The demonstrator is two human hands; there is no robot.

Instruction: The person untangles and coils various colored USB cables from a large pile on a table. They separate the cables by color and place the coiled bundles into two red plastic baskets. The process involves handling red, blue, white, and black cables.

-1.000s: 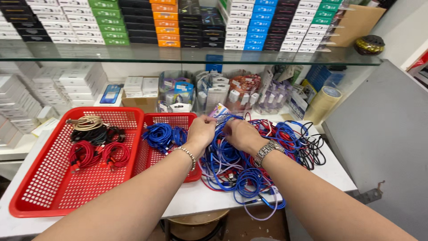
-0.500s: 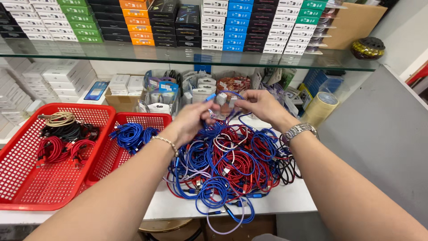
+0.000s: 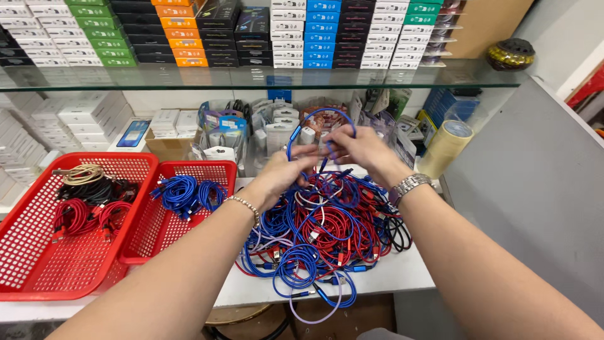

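A tangled heap of blue, red and black cables lies on the white counter. Above the heap, my left hand and my right hand both grip one blue cable, which arcs up in a loop between them. A beaded bracelet circles my left wrist and a metal watch my right.
Two red baskets stand at the left: the small one holds coiled blue cables, the large one red, black and beige coils. Packaged goods crowd the back of the counter. A tape roll stands right. A glass shelf carries stacked boxes.
Both hands rose from the cable heap, lifting one blue cable into a loop above it. The camera view shifted right.
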